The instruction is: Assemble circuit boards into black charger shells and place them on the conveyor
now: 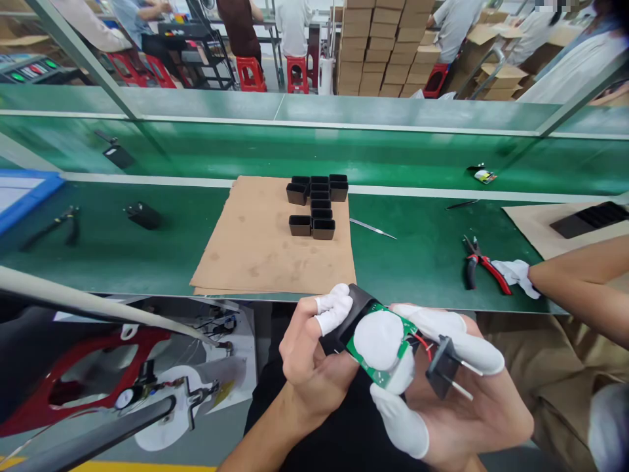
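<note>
In the head view my left hand (319, 347), white cots on some fingertips, is closed around a black plastic housing (358, 308). A green circuit board (369, 375) with a large round white patch sits at the housing's mouth, partly outside it; how far it reaches inside is hidden. My right hand (457, 393), also in finger cots, pinches the board's other end. Red wires run from the board to a black plug end piece (443, 368) with two metal prongs, lying against my right fingers. Both hands are held in front of the bench's front edge.
Several black housings (321, 204) stand on a cardboard sheet (265, 242). Tweezers (373, 229) and red-handled pliers (484, 262) lie to the right, near a co-worker's arm (580, 269). A black adapter (143, 215) and dark pliers (54, 226) lie left. A hose (98, 301) crosses the lower left.
</note>
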`<state>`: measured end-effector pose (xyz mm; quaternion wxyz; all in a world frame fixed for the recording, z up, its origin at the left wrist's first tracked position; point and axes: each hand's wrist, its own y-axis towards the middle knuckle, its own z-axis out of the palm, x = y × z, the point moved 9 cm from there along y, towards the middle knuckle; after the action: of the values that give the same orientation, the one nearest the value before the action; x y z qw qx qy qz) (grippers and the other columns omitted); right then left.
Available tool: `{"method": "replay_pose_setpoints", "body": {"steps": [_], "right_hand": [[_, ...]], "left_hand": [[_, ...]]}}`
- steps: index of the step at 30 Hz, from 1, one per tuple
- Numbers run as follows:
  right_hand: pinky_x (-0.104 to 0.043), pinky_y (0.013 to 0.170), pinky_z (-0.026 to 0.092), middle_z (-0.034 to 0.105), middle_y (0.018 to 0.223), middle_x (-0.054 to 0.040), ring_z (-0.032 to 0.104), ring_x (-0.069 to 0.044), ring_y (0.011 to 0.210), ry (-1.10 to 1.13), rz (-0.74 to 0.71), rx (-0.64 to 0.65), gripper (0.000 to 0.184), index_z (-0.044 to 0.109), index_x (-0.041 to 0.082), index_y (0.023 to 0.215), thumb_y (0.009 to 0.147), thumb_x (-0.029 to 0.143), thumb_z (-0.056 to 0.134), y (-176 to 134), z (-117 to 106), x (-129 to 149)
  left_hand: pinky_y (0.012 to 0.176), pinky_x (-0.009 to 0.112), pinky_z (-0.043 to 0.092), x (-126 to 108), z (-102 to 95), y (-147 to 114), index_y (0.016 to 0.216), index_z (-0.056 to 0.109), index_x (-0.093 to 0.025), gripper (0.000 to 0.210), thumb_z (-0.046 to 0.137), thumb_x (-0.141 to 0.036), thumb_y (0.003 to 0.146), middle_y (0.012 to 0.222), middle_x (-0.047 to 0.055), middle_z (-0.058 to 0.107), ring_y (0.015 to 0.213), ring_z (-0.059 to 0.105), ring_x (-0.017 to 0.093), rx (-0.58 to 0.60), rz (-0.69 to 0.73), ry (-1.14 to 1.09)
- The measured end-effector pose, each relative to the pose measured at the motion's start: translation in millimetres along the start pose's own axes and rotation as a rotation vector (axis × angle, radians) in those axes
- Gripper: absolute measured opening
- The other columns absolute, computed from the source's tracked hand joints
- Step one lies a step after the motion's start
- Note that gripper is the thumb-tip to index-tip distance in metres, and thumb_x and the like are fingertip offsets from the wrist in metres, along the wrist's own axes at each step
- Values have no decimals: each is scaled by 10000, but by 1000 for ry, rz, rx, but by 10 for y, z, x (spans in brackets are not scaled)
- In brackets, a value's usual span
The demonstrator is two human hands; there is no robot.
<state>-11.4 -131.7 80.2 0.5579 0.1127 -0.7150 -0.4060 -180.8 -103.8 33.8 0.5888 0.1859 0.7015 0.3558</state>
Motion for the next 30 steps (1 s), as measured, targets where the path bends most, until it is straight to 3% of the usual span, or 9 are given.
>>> {"method": "replay_pose_setpoints", "body": {"steps": [14,20,30], "right_hand": [[-398,710,638,714,1130,-104,718,-269,981,-39,-73,6,615,686,163,1329,741,164,866,16,63,17],[-430,660,646,704,1070,-106,719,-289,926,-75,-27,5,536,705,196,1246,762,296,910,9,102,-7],[-457,720,647,717,1097,-99,714,-305,969,-90,-57,38,667,686,176,1291,685,270,950,-58,77,-85]], "left_hand": [[895,394,671,52,-5,19,1268,711,-187,336,731,-140,935,1164,100,731,1112,747,253,-7,-3,-10],[856,386,667,67,-21,1,1232,721,-196,312,751,-152,924,1140,96,727,1056,753,249,-16,-18,18],[893,371,654,86,-10,9,1209,718,-173,306,714,-88,915,1139,89,711,1066,746,236,7,-16,19]]}}
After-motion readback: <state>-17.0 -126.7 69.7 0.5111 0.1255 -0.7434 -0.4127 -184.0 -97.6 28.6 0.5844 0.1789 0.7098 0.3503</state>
